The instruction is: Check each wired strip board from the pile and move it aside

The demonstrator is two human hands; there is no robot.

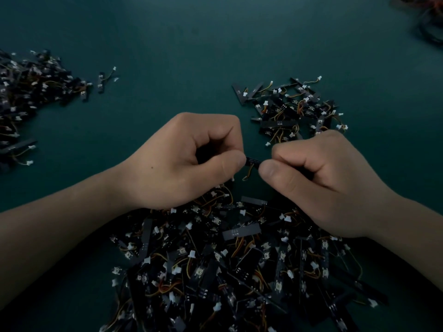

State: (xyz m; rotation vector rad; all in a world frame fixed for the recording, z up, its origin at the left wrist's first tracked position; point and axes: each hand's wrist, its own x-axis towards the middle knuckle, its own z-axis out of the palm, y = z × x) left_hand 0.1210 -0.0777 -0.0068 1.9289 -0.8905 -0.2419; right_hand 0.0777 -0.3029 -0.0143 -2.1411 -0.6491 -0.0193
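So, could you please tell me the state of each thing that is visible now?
left grip: pinches one end of the board, fingers curled.
right grip: pinches the other end.
board: held between both grips, wire hanging down.
near pile: heaped and tangled, under both wrists.
right pile: loose heap beyond the right grip.
left pile: heap at the left edge, untouched.
far pile: blurred, in the top right corner.

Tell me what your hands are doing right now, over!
Both grips busy: left hand and right hand pinch one strip board, an end each. Its wire dangles by the big pile. Nothing blocks the way to the smaller pile.
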